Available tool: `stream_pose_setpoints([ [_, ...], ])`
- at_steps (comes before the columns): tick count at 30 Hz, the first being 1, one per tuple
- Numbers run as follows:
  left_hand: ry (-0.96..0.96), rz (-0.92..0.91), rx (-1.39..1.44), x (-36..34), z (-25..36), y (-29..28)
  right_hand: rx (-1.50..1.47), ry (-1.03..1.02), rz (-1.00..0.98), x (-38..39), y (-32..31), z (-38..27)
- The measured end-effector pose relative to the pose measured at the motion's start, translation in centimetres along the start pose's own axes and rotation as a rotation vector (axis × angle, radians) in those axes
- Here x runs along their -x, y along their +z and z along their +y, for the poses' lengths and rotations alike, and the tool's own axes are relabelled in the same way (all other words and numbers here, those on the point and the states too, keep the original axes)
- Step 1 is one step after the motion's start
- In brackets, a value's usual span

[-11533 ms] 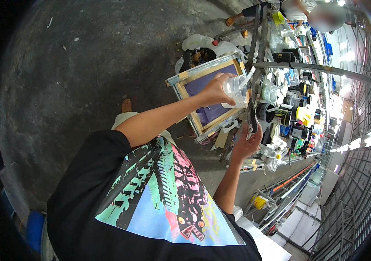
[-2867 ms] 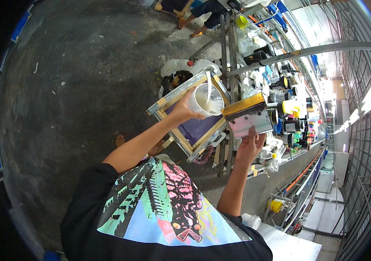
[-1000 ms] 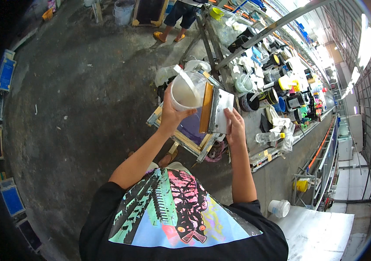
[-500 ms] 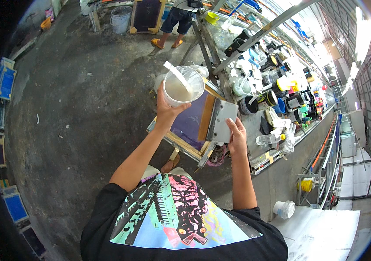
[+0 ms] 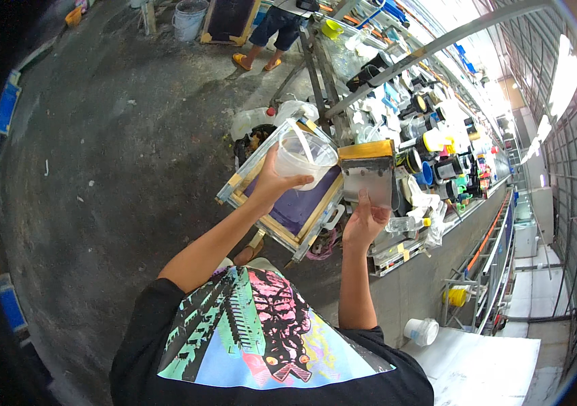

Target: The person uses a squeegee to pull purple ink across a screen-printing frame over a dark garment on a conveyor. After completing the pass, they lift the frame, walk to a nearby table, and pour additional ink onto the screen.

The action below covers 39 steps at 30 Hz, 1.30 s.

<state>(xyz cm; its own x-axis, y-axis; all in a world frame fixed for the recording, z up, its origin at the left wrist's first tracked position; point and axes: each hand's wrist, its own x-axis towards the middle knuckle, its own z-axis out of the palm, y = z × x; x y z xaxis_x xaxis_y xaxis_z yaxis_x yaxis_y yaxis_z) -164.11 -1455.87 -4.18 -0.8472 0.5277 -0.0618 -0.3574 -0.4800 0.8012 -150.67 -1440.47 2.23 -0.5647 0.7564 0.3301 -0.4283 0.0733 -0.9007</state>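
Observation:
My left hand is wrapped round a translucent plastic tub, tilted so that its mouth shows. A flat white stirring strip leans inside it and sticks out past the rim. My right hand grips a squeegee by its grey metal holder, thumb on the face, with the amber blade edge pointing away from me. Below the tub lies a wood-framed printing screen with purple mesh; the tub and my left hand cover part of it. The squeegee is right of the screen.
On the right, a long bench holds several ink pots, a blue tub and a clear bottle. A slanting metal bar crosses above it. Another person stands at the far side near a bucket. A white pail sits lower right.
My right hand has turned the squeegee, so its blade edge swung from facing left to facing away from me. The tub has shifted right and lower in view, uncovering bags behind the screen.

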Motion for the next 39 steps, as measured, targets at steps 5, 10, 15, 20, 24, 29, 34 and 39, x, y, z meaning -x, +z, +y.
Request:
stream_pose_setpoints([
  [5, 0.033, 0.017, -0.064, -1.3, 0.9, 1.3, 0.314, -0.156, -0.022, 0.2, -0.7, 0.9],
  [10, 0.086, 0.026, -0.095, -1.8, 1.8, 1.1, 0.610, -0.455, -0.271, -0.2, 0.3, -0.8],
  [15, 0.145, -0.010, -0.174, -1.2, 4.1, 0.6, 0.739, -0.513, -0.353, -1.1, -0.4, -0.5],
  [20, 0.193, 0.043, -0.280, 0.0, 6.9, 0.8, 0.776, -0.529, -0.344, -1.9, -0.7, -0.3],
  [24, 0.233, 0.052, -0.260, -0.1, 6.6, 0.1, 0.803, -0.537, -0.375, -2.7, -0.8, -0.4],
  [29, 0.250, 0.070, -0.297, -0.1, 6.3, -0.5, 0.864, -0.554, -0.418, -3.5, -0.8, -0.8],
  [34, 0.263, 0.089, -0.339, -0.5, 6.0, 0.0, 0.893, -0.568, -0.465, -5.2, -2.0, -0.3],
  [39, 0.336, 0.080, -0.279, -1.7, 4.0, 0.6, 0.952, -0.461, -0.480, -6.7, -4.1, 0.5],
])
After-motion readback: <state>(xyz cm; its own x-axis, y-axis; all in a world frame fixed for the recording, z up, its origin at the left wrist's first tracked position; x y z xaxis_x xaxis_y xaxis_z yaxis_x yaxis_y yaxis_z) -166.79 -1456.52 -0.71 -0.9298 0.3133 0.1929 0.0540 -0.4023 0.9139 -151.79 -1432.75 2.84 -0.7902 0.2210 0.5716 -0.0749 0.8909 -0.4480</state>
